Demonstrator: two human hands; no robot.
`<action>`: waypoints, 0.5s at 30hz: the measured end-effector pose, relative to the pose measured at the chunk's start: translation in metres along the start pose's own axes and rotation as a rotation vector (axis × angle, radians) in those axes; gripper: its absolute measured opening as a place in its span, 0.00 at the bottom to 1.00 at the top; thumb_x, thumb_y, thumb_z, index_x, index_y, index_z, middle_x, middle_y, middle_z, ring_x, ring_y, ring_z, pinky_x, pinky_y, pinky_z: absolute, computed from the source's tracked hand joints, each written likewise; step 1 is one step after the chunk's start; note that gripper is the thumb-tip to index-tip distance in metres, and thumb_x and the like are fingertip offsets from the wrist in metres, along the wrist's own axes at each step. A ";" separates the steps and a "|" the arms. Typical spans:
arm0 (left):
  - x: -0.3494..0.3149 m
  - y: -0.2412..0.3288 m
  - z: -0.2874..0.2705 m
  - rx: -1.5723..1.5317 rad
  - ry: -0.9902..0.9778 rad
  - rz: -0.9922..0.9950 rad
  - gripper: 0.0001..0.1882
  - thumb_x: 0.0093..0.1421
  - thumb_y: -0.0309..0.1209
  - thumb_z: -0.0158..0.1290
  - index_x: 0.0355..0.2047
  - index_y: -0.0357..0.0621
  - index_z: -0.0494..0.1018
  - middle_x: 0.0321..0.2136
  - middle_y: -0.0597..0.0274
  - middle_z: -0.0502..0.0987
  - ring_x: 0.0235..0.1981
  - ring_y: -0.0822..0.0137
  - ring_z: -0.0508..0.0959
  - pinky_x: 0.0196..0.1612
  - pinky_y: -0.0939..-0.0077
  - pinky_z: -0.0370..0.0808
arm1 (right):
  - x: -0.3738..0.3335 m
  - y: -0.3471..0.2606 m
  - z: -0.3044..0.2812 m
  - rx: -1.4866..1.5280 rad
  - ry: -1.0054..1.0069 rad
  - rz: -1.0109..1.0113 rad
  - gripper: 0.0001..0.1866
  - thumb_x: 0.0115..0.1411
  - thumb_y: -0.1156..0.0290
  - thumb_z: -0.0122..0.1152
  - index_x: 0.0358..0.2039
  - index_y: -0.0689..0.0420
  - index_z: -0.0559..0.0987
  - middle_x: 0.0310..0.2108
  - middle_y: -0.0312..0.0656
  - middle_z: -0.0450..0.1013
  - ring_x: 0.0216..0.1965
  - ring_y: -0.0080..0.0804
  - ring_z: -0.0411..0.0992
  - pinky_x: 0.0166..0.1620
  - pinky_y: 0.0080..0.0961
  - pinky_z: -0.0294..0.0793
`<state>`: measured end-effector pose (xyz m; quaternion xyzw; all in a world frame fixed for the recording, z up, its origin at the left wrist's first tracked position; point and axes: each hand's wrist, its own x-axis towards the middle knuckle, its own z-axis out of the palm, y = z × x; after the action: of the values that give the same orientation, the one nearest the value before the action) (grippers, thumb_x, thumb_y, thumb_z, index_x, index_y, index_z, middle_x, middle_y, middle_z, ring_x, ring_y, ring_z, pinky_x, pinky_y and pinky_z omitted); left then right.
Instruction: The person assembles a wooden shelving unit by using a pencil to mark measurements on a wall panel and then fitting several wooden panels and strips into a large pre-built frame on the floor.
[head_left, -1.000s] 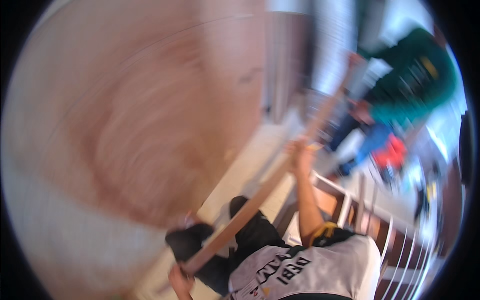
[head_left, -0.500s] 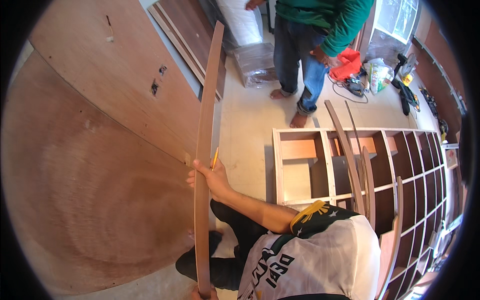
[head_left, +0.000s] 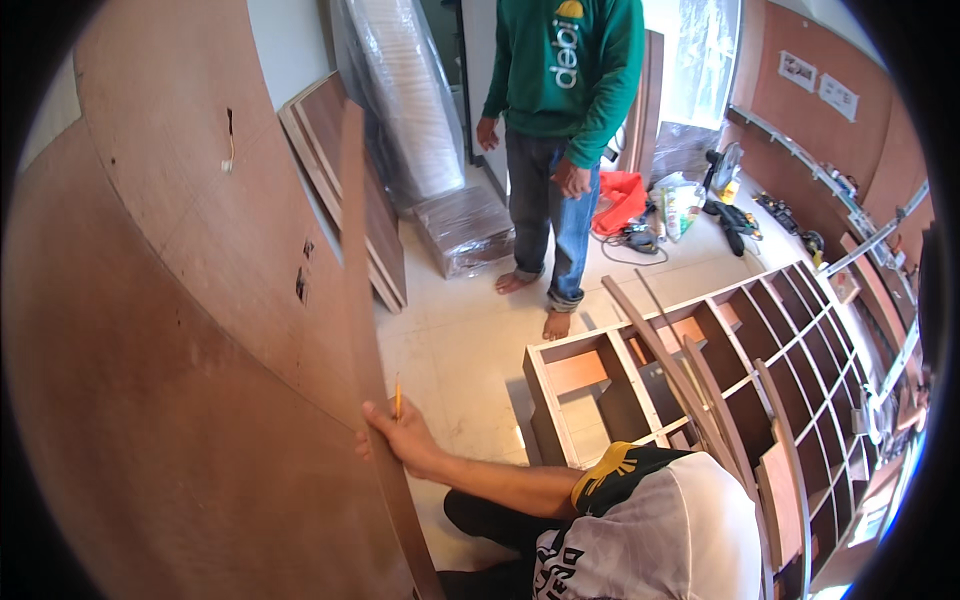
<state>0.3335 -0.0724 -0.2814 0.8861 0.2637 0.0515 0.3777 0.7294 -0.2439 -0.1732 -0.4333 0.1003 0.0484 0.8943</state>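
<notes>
A long, narrow wooden strip [head_left: 361, 310] stands steeply tilted, its upper end leaning a little to the left and its lower end running out of view at the bottom edge. It is plain reddish-brown, flat-faced and slightly blurred, with a squared-off top. The right hand [head_left: 408, 442] grips it partway down, thumb across the near side and fingers curled behind. The strip passes in front of the right-hand edge of the large brown panel [head_left: 230, 330]; whether they touch cannot be told. A slim yellow-orange pencil [head_left: 398, 395] sticks up from the same hand, its lower part hidden.
</notes>
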 end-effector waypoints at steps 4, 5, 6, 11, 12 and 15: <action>0.012 0.020 0.008 -0.004 -0.093 0.013 0.24 0.52 0.38 0.72 0.45 0.41 0.78 0.31 0.55 0.84 0.30 0.53 0.83 0.35 0.59 0.79 | -0.050 -0.027 0.055 -0.177 -0.130 -0.077 0.26 0.68 0.53 0.65 0.49 0.60 0.67 0.31 0.42 0.77 0.30 0.27 0.77 0.35 0.27 0.78; 0.016 0.030 0.009 0.004 -0.122 0.020 0.24 0.52 0.37 0.72 0.45 0.41 0.77 0.32 0.54 0.84 0.30 0.53 0.83 0.35 0.59 0.79 | -0.069 -0.037 0.069 -0.259 -0.153 -0.069 0.26 0.67 0.52 0.65 0.50 0.60 0.68 0.31 0.41 0.76 0.31 0.26 0.76 0.37 0.26 0.76; 0.022 0.041 0.009 0.016 -0.153 0.024 0.24 0.52 0.37 0.72 0.45 0.41 0.77 0.32 0.54 0.84 0.31 0.52 0.83 0.35 0.59 0.79 | -0.094 -0.047 0.080 -0.365 -0.114 -0.156 0.25 0.67 0.50 0.65 0.46 0.59 0.69 0.31 0.40 0.75 0.32 0.27 0.74 0.39 0.25 0.74; 0.054 0.097 -0.002 0.089 -0.330 0.111 0.23 0.52 0.35 0.71 0.45 0.40 0.77 0.33 0.52 0.83 0.33 0.51 0.83 0.37 0.58 0.79 | -0.209 -0.125 0.113 -0.444 -0.178 -0.231 0.29 0.65 0.46 0.66 0.43 0.60 0.68 0.29 0.36 0.63 0.33 0.30 0.65 0.42 0.31 0.66; 0.059 0.107 -0.003 0.109 -0.370 0.140 0.23 0.52 0.35 0.71 0.45 0.40 0.77 0.33 0.52 0.83 0.33 0.51 0.83 0.38 0.58 0.79 | -0.226 -0.141 0.119 -0.410 -0.191 -0.240 0.28 0.65 0.45 0.66 0.42 0.59 0.67 0.29 0.36 0.61 0.32 0.31 0.64 0.41 0.32 0.66; 0.069 0.136 0.001 0.145 -0.480 0.237 0.23 0.52 0.34 0.70 0.45 0.39 0.76 0.34 0.50 0.83 0.34 0.50 0.83 0.39 0.58 0.78 | -0.266 -0.195 0.129 -0.472 -0.156 -0.370 0.28 0.64 0.46 0.67 0.38 0.56 0.65 0.28 0.38 0.60 0.30 0.34 0.63 0.37 0.33 0.63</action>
<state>0.4508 -0.1168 -0.1942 0.9223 0.0643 -0.1351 0.3563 0.5212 -0.2636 0.1131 -0.6350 -0.0634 -0.0602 0.7675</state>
